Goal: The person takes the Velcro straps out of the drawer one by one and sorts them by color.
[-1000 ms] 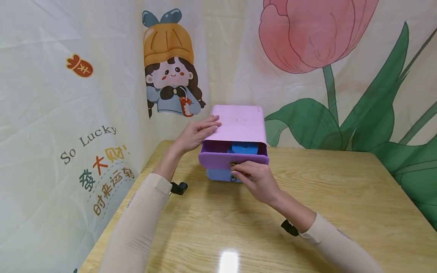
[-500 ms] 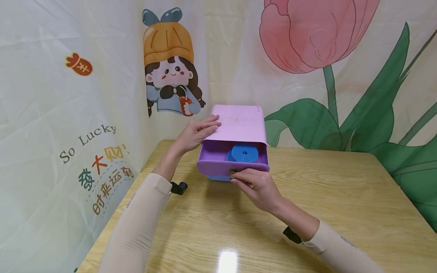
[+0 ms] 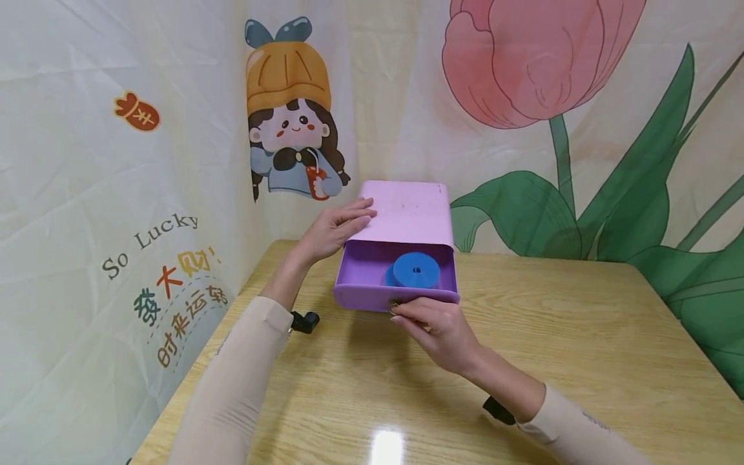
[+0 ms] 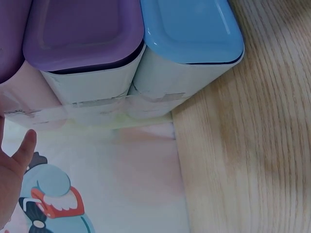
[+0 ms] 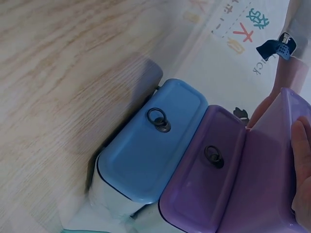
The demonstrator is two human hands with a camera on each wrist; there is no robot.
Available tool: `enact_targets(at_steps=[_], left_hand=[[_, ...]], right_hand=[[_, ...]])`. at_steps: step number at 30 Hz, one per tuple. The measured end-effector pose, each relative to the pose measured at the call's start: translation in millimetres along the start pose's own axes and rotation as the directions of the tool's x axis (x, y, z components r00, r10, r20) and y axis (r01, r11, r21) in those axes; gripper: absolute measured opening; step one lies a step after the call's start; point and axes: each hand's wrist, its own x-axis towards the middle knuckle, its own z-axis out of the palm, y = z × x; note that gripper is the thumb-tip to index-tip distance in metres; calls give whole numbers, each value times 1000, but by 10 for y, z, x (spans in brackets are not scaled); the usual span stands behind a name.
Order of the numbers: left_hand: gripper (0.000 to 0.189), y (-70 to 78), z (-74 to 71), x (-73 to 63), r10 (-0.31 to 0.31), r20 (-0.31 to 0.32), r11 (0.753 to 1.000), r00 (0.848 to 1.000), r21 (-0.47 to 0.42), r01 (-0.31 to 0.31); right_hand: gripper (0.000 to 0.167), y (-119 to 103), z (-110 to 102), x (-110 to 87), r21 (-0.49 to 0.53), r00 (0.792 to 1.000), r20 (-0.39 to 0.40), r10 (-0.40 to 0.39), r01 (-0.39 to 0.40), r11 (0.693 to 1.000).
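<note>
A small stacked drawer unit with a pink top (image 3: 407,210) stands on the table in the head view. Its top purple drawer (image 3: 363,297) is pulled out towards me. Inside that drawer lie blue round discs (image 3: 427,274) with a hole in the upper one, partly overlapping. My left hand (image 3: 331,231) rests with extended fingers on the left edge of the pink top. At the drawer front, my right hand (image 3: 444,332) pinches the small metal ring pull (image 3: 394,303), mostly covered by the fingertips. The right wrist view shows lower purple (image 5: 201,179) and blue (image 5: 153,145) drawers, both closed.
The wooden table (image 3: 349,400) extends in front and to the right of the unit. A printed cloth (image 3: 401,97) hangs close behind it, and another side of cloth (image 3: 192,161) borders the left edge.
The top drawer has slid further out towards me, with my right hand moving nearer and lower along with it. More of the blue discs shows. My left hand stays in place.
</note>
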Motion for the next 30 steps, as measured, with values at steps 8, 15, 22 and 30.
enact_targets(at_steps=[8,15,22,30], left_hand=[[36,-15,3,-8,2,-7,1000,1000,-5,-2],[34,-27,12,1,8,-5,1000,1000,-10,-9],[33,-28,25,0,-2,-6,1000,1000,-19,2],[34,-24,22,10,15,-15,1000,1000,-17,-16]], right_hand=[[18,-77,9,-26,-13,999,15,-33,34,999],[13,-112,14,-58,-17,999,6,-43,43,999],[22,-132,27,-92,-19,999,5,-36,36,999],[20,-159,25,-106,-5,999,22,-29,29,1000]])
